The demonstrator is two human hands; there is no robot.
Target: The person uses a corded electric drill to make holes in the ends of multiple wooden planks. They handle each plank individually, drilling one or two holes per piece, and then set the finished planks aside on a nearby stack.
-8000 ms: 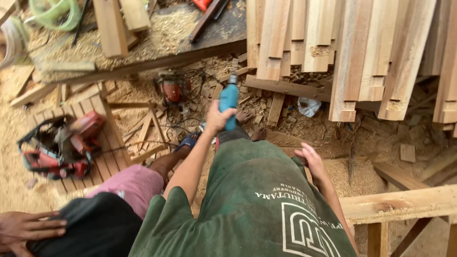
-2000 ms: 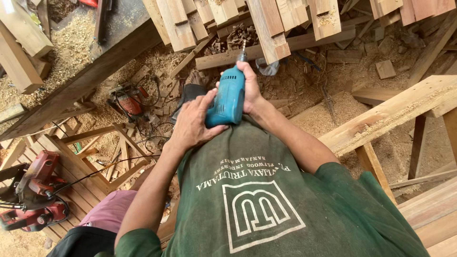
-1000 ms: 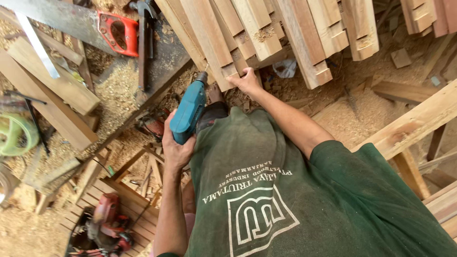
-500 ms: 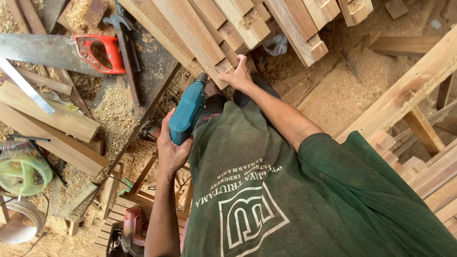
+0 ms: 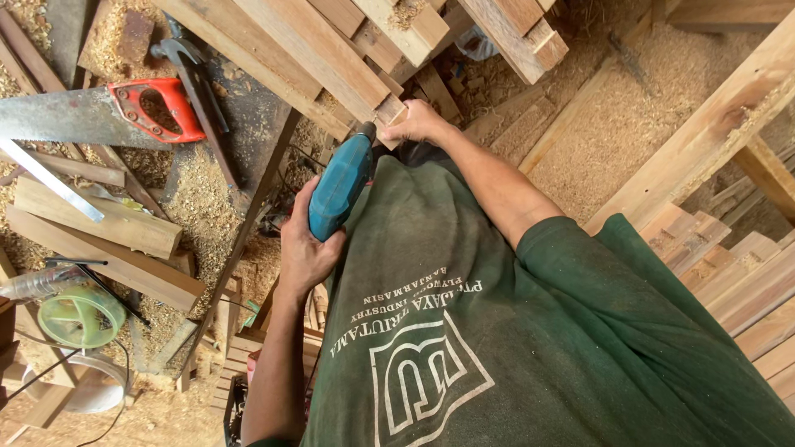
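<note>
My left hand grips a teal electric drill by its body, nose pointing up and away from me. The drill's tip sits close to the end of a long wooden plank in a stack of planks. My right hand reaches forward across my green shirt, fingers resting on the cut end of that plank, right beside the drill's tip. Whether the bit touches the wood is hidden.
A handsaw with a red handle and a hammer lie on a sawdust-covered bench at upper left. Short boards and a green round container lie at left. A wooden frame rail and stacked slats stand at right.
Two seconds ago both hands were on the drill. Since then my right hand has gone to the plank end and stayed there, and my left hand has brought the drill's tip up close to it.
</note>
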